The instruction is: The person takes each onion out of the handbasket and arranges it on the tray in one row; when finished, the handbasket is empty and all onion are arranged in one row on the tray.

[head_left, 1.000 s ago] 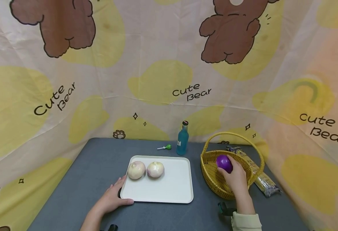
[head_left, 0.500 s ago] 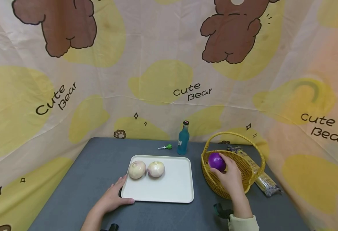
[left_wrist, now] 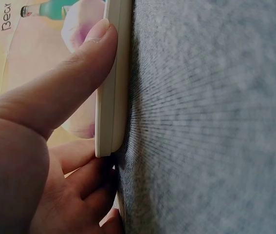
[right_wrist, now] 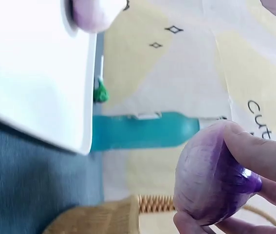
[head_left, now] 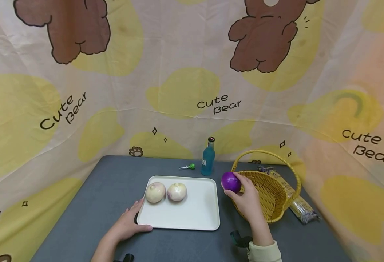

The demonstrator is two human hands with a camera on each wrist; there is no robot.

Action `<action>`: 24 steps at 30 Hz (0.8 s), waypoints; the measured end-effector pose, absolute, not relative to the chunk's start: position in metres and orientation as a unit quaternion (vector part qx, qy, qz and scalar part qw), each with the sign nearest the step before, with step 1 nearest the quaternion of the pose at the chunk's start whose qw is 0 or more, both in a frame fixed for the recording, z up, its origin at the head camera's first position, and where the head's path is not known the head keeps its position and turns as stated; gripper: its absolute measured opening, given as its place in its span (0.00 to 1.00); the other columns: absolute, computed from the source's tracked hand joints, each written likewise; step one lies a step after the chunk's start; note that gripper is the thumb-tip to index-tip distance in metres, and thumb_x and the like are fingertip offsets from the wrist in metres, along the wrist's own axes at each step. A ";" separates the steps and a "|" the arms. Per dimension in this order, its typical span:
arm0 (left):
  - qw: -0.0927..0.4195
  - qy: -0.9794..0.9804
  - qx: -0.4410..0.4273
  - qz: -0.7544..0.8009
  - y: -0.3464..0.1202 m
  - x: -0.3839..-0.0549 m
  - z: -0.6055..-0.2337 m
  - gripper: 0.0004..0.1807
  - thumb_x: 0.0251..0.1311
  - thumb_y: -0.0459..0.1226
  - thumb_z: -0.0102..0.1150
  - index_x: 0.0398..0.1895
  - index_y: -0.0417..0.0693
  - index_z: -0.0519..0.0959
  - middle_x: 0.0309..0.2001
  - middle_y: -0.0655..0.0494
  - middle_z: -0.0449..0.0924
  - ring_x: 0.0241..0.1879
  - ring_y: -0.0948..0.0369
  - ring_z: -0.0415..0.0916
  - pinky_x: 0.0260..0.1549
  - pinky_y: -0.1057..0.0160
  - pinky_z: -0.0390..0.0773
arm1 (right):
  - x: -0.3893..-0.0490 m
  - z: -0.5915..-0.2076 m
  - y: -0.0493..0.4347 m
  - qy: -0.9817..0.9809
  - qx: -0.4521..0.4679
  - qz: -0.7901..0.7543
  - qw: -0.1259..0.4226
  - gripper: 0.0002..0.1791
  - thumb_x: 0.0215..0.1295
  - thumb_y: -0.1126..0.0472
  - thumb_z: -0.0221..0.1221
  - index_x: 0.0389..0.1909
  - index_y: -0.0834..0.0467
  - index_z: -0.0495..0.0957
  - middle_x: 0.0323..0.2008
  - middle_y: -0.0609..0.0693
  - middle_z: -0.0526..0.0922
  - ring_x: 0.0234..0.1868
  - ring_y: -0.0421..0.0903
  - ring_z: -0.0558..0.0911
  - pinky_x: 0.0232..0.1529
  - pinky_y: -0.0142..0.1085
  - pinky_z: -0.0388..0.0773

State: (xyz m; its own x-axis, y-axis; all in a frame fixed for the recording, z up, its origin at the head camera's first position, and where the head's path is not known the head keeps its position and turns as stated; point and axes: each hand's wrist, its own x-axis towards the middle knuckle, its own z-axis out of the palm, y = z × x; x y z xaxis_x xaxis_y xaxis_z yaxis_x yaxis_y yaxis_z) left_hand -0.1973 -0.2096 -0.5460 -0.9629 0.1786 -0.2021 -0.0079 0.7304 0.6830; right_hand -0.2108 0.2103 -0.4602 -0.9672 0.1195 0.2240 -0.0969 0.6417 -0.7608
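In the head view my right hand (head_left: pixel 246 201) holds a purple onion (head_left: pixel 230 182) between thumb and fingers, above the left rim of a yellow wicker basket (head_left: pixel 270 193). The right wrist view shows this onion (right_wrist: pixel 211 175) has one pale side and one deep purple side. My left hand (head_left: pixel 129 222) grips the near left corner of a white tray (head_left: pixel 195 216). Its thumb (left_wrist: pixel 86 53) lies against the tray's edge in the left wrist view, with the other fingers round the side. Two pale onions, a left one (head_left: pixel 155 192) and a right one (head_left: pixel 177 191), sit on the tray.
Behind the tray stand a blue bottle (head_left: pixel 208 158) and, lying flat, a green lollipop (head_left: pixel 190 166). A long clear-and-yellow packet (head_left: pixel 301 209) lies right of the basket, partly hidden by it. A patterned cloth (head_left: pixel 178 91) hangs behind the grey table (head_left: pixel 178 247).
My right hand has carried the purple onion leftward from over the middle of the basket to its left rim. The left hand and the tray have stayed in place.
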 end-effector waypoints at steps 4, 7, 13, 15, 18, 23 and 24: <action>0.122 0.922 0.049 0.365 -0.211 -0.197 -0.546 0.66 0.44 0.57 0.78 0.80 0.41 0.51 0.78 0.33 0.51 0.78 0.35 0.42 0.73 0.29 0.41 | -0.214 -0.460 0.199 -0.894 0.004 0.430 0.127 0.40 0.57 0.58 0.74 0.71 0.54 0.71 0.67 0.63 0.71 0.64 0.67 0.76 0.54 0.53 0.82; 0.120 0.922 0.051 0.364 -0.211 -0.197 -0.547 0.66 0.44 0.57 0.78 0.80 0.41 0.51 0.78 0.33 0.51 0.78 0.36 0.42 0.73 0.30 0.40 | -0.217 -0.461 0.191 -0.892 0.012 0.432 0.130 0.40 0.56 0.58 0.74 0.71 0.54 0.71 0.67 0.64 0.72 0.63 0.67 0.76 0.53 0.53 0.83; 0.122 0.922 0.048 0.365 -0.212 -0.197 -0.547 0.66 0.44 0.58 0.78 0.81 0.41 0.51 0.78 0.33 0.50 0.78 0.36 0.42 0.73 0.30 0.41 | -0.222 -0.467 0.174 -0.887 0.033 0.443 0.129 0.39 0.55 0.58 0.75 0.70 0.52 0.73 0.66 0.63 0.73 0.63 0.66 0.77 0.52 0.53 0.84; 0.124 0.922 0.047 0.363 -0.212 -0.197 -0.547 0.66 0.44 0.58 0.78 0.81 0.41 0.51 0.78 0.33 0.50 0.78 0.36 0.42 0.73 0.29 0.41 | -0.224 -0.470 0.169 -0.886 0.040 0.444 0.130 0.39 0.55 0.58 0.75 0.69 0.52 0.73 0.65 0.62 0.73 0.63 0.66 0.77 0.52 0.54 0.84; 0.126 0.923 0.047 0.362 -0.211 -0.197 -0.547 0.66 0.44 0.58 0.78 0.81 0.41 0.51 0.78 0.33 0.51 0.78 0.35 0.42 0.72 0.29 0.42 | -0.225 -0.474 0.162 -0.886 0.045 0.443 0.129 0.38 0.55 0.59 0.75 0.68 0.52 0.74 0.65 0.62 0.74 0.62 0.66 0.77 0.51 0.54 0.84; 0.129 0.922 0.047 0.363 -0.211 -0.197 -0.547 0.66 0.43 0.58 0.78 0.81 0.41 0.51 0.78 0.33 0.51 0.78 0.36 0.42 0.73 0.29 0.41 | -0.226 -0.479 0.152 -0.889 0.045 0.441 0.116 0.37 0.55 0.60 0.75 0.67 0.52 0.75 0.65 0.63 0.73 0.61 0.65 0.78 0.50 0.54 0.85; 0.128 0.922 0.047 0.363 -0.211 -0.197 -0.547 0.66 0.43 0.58 0.78 0.81 0.41 0.51 0.78 0.33 0.51 0.78 0.36 0.42 0.73 0.29 0.41 | -0.226 -0.480 0.150 -0.889 0.047 0.442 0.113 0.37 0.55 0.60 0.75 0.67 0.52 0.75 0.65 0.64 0.73 0.61 0.66 0.78 0.50 0.54 0.85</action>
